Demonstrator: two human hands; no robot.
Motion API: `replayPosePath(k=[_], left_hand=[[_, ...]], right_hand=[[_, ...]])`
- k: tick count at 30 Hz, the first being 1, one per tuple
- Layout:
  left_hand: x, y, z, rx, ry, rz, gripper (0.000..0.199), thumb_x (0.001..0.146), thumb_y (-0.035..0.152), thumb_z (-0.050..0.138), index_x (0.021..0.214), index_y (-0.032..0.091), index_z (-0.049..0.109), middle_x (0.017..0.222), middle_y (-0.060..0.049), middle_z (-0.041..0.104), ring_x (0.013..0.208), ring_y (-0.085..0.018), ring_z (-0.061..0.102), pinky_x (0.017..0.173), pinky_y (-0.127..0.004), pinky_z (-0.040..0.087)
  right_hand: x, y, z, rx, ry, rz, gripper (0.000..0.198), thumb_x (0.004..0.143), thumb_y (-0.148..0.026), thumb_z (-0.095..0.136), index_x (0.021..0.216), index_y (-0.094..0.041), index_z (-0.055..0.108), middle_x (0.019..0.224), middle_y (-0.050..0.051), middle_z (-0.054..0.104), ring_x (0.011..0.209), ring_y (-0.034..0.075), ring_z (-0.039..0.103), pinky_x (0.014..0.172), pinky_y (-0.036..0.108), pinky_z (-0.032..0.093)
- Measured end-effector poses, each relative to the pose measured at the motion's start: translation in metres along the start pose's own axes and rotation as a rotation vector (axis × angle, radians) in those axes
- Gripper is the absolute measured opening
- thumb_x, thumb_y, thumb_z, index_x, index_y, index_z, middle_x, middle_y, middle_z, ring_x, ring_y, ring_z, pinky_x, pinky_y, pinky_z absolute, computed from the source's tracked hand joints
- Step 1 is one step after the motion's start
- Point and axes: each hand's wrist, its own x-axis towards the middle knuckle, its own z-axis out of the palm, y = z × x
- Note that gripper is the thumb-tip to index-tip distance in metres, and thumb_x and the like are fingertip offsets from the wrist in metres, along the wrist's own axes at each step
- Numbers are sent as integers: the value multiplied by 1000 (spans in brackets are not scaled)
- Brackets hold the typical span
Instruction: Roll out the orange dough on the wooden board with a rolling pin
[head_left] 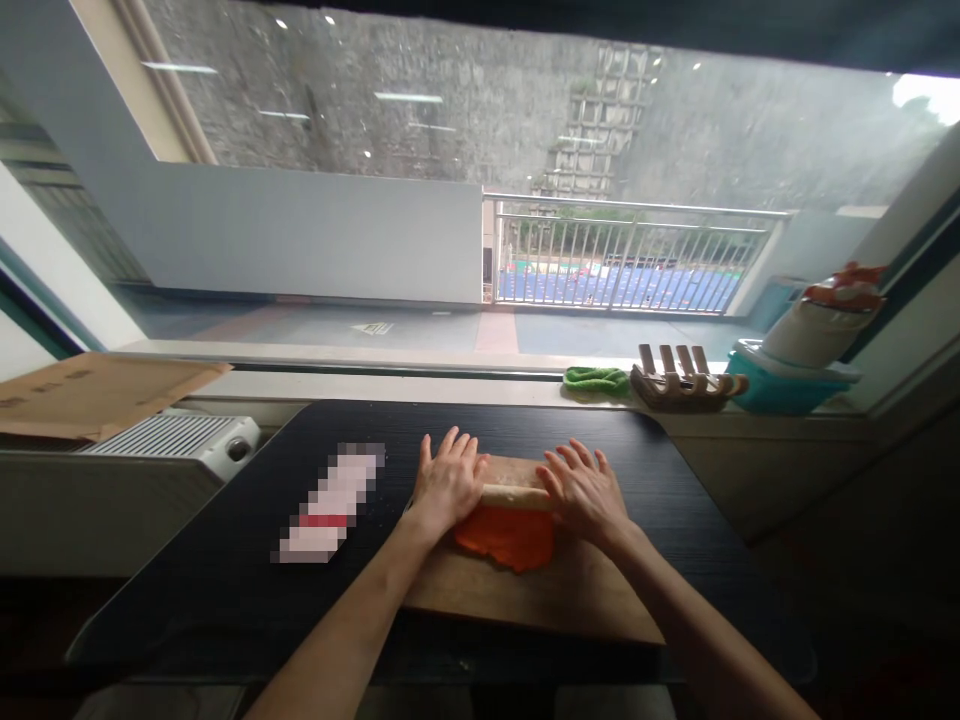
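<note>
A pale wooden rolling pin (515,496) lies crosswise over a flat, uneven sheet of orange dough-like material (510,540). Both rest on a wooden board (540,605). My left hand (452,478) presses its palm on the pin's left end, fingers stretched forward and apart. On the right end lies my right hand (585,488), also flat with its fingers spread. My palms cover the pin's ends. Part of the orange sheet near the pin is hidden.
Left of the board on the black table (225,600) lies a blurred pinkish packet (330,505). A green cloth (596,381), a brown rack-like holder (679,380), a teal box (787,385) and a bottle (817,320) stand along the windowsill. Cardboard (105,390) covers part of a radiator (180,440).
</note>
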Motion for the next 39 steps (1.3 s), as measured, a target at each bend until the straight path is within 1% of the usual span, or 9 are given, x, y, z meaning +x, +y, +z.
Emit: replayPosePath(k=[5, 8, 11, 13, 18, 24, 30, 36, 39], left_hand=[[-24, 1, -5, -10, 4, 35, 45, 93, 37, 30, 124, 17, 55, 131, -9, 54, 131, -27, 36, 109, -56, 18], [-17, 1, -4, -12, 7, 22, 44, 93, 36, 29, 124, 16, 55, 131, -10, 55, 131, -27, 35, 109, -56, 17], [0, 0, -1, -12, 11, -3, 44, 93, 33, 28, 122, 15, 56, 127, -12, 57, 129, -29, 39, 106, -58, 21], [-1, -1, -1, -14, 11, 4, 44, 93, 34, 29, 121, 15, 57, 126, -12, 59, 128, -29, 40, 105, -58, 23], [-24, 1, -5, -24, 0, 45, 44, 93, 38, 31, 123, 16, 56, 130, -9, 55, 131, -27, 37, 108, -55, 21], [1, 1, -1, -17, 10, -6, 44, 93, 33, 28, 121, 13, 56, 125, -12, 59, 128, -29, 39, 105, -59, 22], [-23, 4, -8, -24, -6, 38, 43, 93, 36, 30, 120, 16, 58, 129, -9, 57, 130, -27, 38, 108, -55, 21], [6, 2, -3, -11, -16, -5, 45, 93, 32, 26, 119, 14, 58, 124, -12, 60, 127, -30, 41, 104, -60, 23], [1, 2, -3, -8, -17, 9, 44, 92, 33, 28, 119, 16, 58, 125, -11, 59, 128, -29, 40, 105, -59, 22]], right_hand=[[-25, -1, 1, 40, 35, -159, 42, 92, -49, 37, 123, -25, 54, 129, 4, 55, 131, 26, 31, 108, 49, 16], [-17, 1, 2, 28, 36, -115, 40, 94, -46, 35, 120, -25, 56, 127, 5, 56, 130, 27, 34, 107, 50, 18], [0, 2, 3, 5, 35, -43, 39, 95, -43, 33, 117, -24, 59, 125, 7, 57, 128, 28, 36, 104, 52, 22], [-2, 2, 3, 4, 47, -68, 39, 95, -43, 34, 116, -24, 59, 125, 7, 58, 129, 28, 36, 105, 52, 22], [-25, 2, 3, 35, 74, -203, 41, 92, -47, 40, 123, -25, 54, 126, 5, 57, 130, 26, 33, 109, 47, 14], [1, 3, 4, 14, 55, -51, 39, 95, -42, 34, 120, -23, 57, 124, 7, 58, 128, 28, 35, 105, 51, 19], [-25, 0, 1, 51, 60, -188, 41, 92, -47, 41, 123, -24, 53, 126, 4, 57, 130, 26, 33, 109, 48, 12], [4, 1, 2, 7, 46, -26, 40, 96, -43, 32, 120, -23, 56, 122, 7, 59, 128, 26, 36, 105, 49, 20], [-4, 1, 2, 19, 49, -63, 40, 95, -46, 33, 121, -24, 55, 122, 6, 60, 129, 25, 35, 106, 48, 18]])
